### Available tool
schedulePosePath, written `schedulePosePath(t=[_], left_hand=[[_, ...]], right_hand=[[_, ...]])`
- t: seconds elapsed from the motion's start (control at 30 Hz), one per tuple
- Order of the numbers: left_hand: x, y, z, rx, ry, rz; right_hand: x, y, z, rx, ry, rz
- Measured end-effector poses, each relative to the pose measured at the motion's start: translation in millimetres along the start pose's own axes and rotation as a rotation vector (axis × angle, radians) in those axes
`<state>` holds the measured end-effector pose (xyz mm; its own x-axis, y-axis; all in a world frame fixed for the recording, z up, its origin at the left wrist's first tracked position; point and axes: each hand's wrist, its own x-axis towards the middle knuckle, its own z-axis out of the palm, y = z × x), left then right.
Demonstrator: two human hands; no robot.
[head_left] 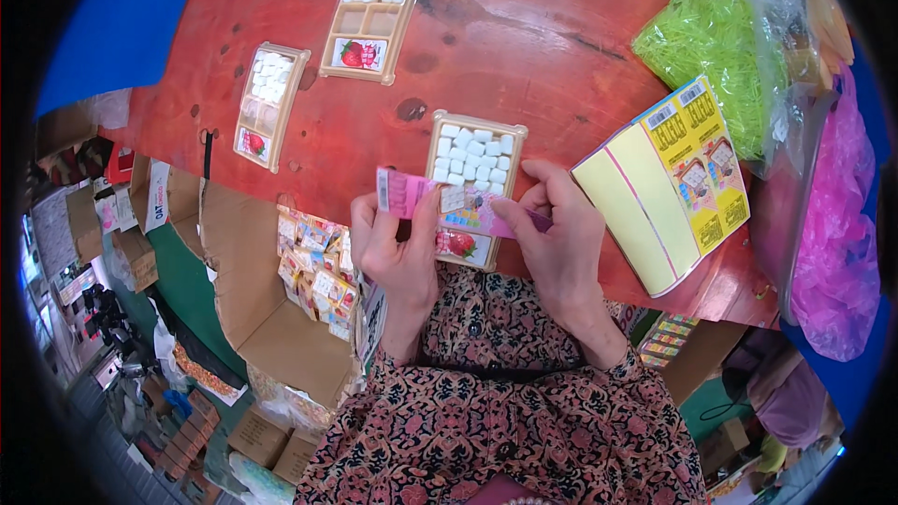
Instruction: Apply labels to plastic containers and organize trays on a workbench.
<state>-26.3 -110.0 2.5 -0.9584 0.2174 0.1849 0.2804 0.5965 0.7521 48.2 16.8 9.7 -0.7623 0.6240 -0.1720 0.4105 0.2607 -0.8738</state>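
Note:
Between my two hands stretches a pink printed card strip [486, 214], held over the lower half of a tan compartment tray [516, 144]. White marshmallow-like pieces [473, 157] fill the tray's upper part, and a strawberry picture shows at its lower end. My left hand [398, 248] pinches the strip's left end between thumb and fingers. At the other end, my right hand [558, 234] grips it with the thumb on top. The compartments under the strip are hidden. Right of my right hand lies a stack of yellow printed card sheets [636, 196].
Two similar trays, one [371, 19] at the back and another [270, 108] at the left, stand on the red table [543, 37]. Green shredded filler [706, 56] in clear plastic lies back right, near a pink bag [832, 224]. A cardboard box [253, 271] holding packets [318, 266] sits beside the table's near-left edge.

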Motion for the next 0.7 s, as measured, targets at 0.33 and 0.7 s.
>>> schedulePosePath(t=[0.33, 0.7], left_hand=[[-45.9, -31.3, -36.0, -0.753, 0.029, -0.720], [-51.1, -32.9, -42.6, -1.098, -0.018, -0.782]], right_hand=[[-13.7, -5.4, 16.5, -0.066, -0.079, -0.211], [-16.4, -11.7, 13.7, 0.143, -0.076, -0.015]])
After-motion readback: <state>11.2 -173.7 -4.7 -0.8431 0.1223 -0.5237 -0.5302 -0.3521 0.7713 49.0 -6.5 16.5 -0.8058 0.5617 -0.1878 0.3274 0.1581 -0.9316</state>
